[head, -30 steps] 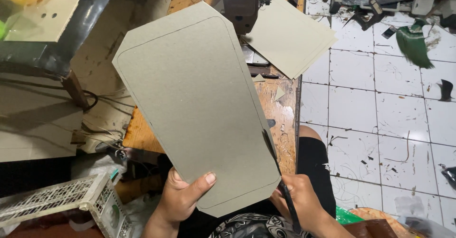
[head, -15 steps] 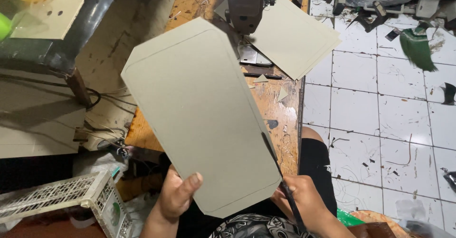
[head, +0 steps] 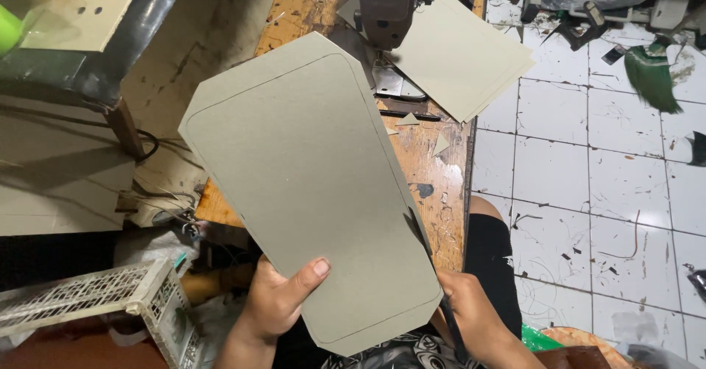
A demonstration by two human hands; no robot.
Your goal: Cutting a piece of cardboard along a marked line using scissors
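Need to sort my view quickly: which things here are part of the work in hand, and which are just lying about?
In hand:
left hand
grey cardboard panel with clipped corners
right hand
dark slim cutting tool

Lying about:
stacked grey card sheets
sewing machine
white plastic basket
small card offcuts
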